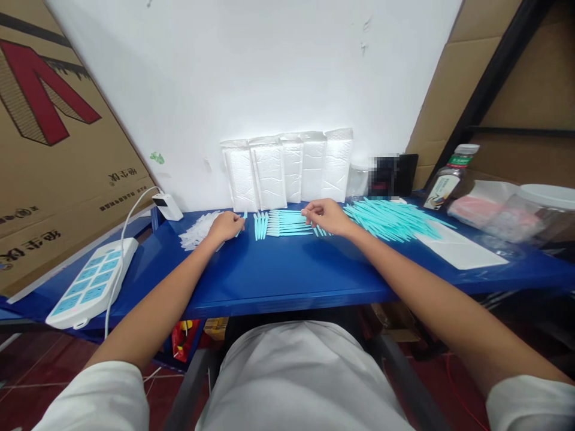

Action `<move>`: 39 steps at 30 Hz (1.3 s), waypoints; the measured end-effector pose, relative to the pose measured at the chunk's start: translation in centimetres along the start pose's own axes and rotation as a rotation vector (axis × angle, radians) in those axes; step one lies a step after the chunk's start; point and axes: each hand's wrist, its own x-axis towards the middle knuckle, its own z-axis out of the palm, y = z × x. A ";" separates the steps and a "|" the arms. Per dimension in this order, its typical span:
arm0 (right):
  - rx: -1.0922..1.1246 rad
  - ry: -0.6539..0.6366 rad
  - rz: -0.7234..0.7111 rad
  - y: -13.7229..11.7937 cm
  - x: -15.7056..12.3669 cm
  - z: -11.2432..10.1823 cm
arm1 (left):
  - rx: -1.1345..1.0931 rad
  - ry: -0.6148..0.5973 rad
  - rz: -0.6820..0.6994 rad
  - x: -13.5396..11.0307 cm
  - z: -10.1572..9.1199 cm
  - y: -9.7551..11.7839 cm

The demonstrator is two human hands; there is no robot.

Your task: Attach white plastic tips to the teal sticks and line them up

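Blue tabletop (287, 269) under your arms, set against a white wall (278, 72); five padded white packets (269, 176) lean there. Printed cardboard box (67, 149) at far left, power strip (94, 281) below it, bottle (449, 179) at far right. Both your forearms reach forward, palms down. Your left hand (227, 226), beside the translucent pieces (196, 232), has its fingers closed on one turquoise stick (245, 215). Your right hand (327, 215) bends over the right end of the laid-out sticks (287, 222), near the loose turquoise heap (390, 218); thumb and fingertips nearly meet, contents impossible to tell.
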 end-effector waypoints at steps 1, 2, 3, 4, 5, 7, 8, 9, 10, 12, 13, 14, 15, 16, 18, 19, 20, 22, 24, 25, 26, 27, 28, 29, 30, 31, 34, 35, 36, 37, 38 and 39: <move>-0.001 -0.002 0.002 0.0 0.0 0.1 | 0.067 0.006 0.004 0.0 0.2 0.0; -0.002 -0.004 0.003 0.1 0.0 0.1 | 0.123 0.015 0.014 0.1 0.4 -0.1; -0.003 -0.007 0.003 0.2 0.1 0.2 | 0.173 0.018 0.028 0.1 0.6 -0.1; -0.006 -0.009 0.003 0.3 0.1 0.2 | 0.218 0.020 0.044 0.2 0.8 -0.2; -0.010 -0.011 0.004 0.4 0.1 0.3 | 0.258 0.019 0.059 0.3 1.0 -0.3; -0.020 -0.012 0.003 0.4 0.2 0.2 | 0.317 0.008 0.083 0.5 1.3 -0.6; -0.023 -0.012 0.004 0.4 0.2 0.2 | 0.338 0.001 0.093 0.6 1.4 -0.8; -0.028 -0.011 0.004 0.4 0.1 0.1 | 0.355 -0.004 0.102 0.7 1.4 -0.9; -0.032 -0.009 0.002 0.3 0.1 0.1 | 0.370 -0.005 0.112 0.8 1.5 -1.0; -0.039 -0.006 -0.005 0.2 0.1 0.0 | 0.401 0.006 0.131 0.8 1.7 -1.0; -0.040 -0.002 -0.012 0.2 0.0 0.0 | 0.413 0.012 0.141 0.8 1.8 -0.9; -0.041 0.002 -0.020 0.2 0.0 -0.1 | 0.422 0.016 0.150 0.7 1.9 -0.8; -0.039 0.007 -0.029 0.2 0.0 -0.1 | 0.430 0.018 0.159 0.7 2.1 -0.6; -0.037 0.012 -0.038 0.2 0.0 -0.2 | 0.437 0.019 0.169 0.6 2.2 -0.3; -0.041 0.021 -0.052 0.3 0.1 -0.3 | 0.442 0.016 0.196 0.6 2.5 0.1; -0.048 0.024 -0.055 0.4 0.1 -0.4 | 0.441 0.014 0.211 0.6 2.6 0.3; -0.056 0.026 -0.056 0.5 0.1 -0.5 | 0.438 0.011 0.225 0.6 2.7 0.5; -0.071 0.030 -0.058 0.6 0.2 -0.6 | 0.426 0.005 0.247 0.6 2.8 0.6; -0.086 0.040 -0.064 0.7 0.3 -0.7 | 0.411 0.003 0.257 0.5 2.8 0.7; -0.099 0.049 -0.068 0.7 0.4 -0.7 | 0.403 0.003 0.259 0.5 2.8 0.7; -0.121 0.061 -0.071 0.8 0.4 -0.9 | 0.396 0.006 0.259 0.4 2.7 0.7; -0.156 0.078 -0.074 0.8 0.5 -1.1 | 0.390 0.008 0.259 0.4 2.6 0.7; -0.211 0.104 -0.078 0.8 0.5 -1.5 | 0.386 0.012 0.259 0.5 2.5 0.6; -0.286 0.140 -0.081 0.8 0.6 -2.0 | 0.385 0.019 0.258 0.5 2.3 0.6; -0.380 0.191 -0.076 0.8 0.6 -2.7 | 0.388 0.032 0.254 0.6 2.0 0.5; -0.491 0.247 -0.062 0.9 0.6 -3.5 | 0.394 0.051 0.242 0.7 1.6 0.4; -0.808 0.383 0.107 1.7 0.4 -6.7 | 0.426 0.141 0.161 1.0 0.1 -0.4; -0.894 0.388 0.194 2.1 0.3 -7.8 | 0.440 0.169 0.124 1.1 -0.5 -0.8; -0.960 0.376 0.279 2.6 0.1 -8.8 | 0.454 0.186 0.086 1.1 -1.1 -1.2; -1.006 0.334 0.345 3.0 -0.1 -9.6 | 0.467 0.193 0.054 1.2 -1.7 -1.7; -1.029 0.274 0.396 3.3 -0.2 -10.3 | 0.478 0.190 0.032 1.2 -2.2 -2.2; -1.033 0.205 0.435 3.5 -0.3 -10.9 | 0.486 0.181 0.015 1.2 -2.7 -2.6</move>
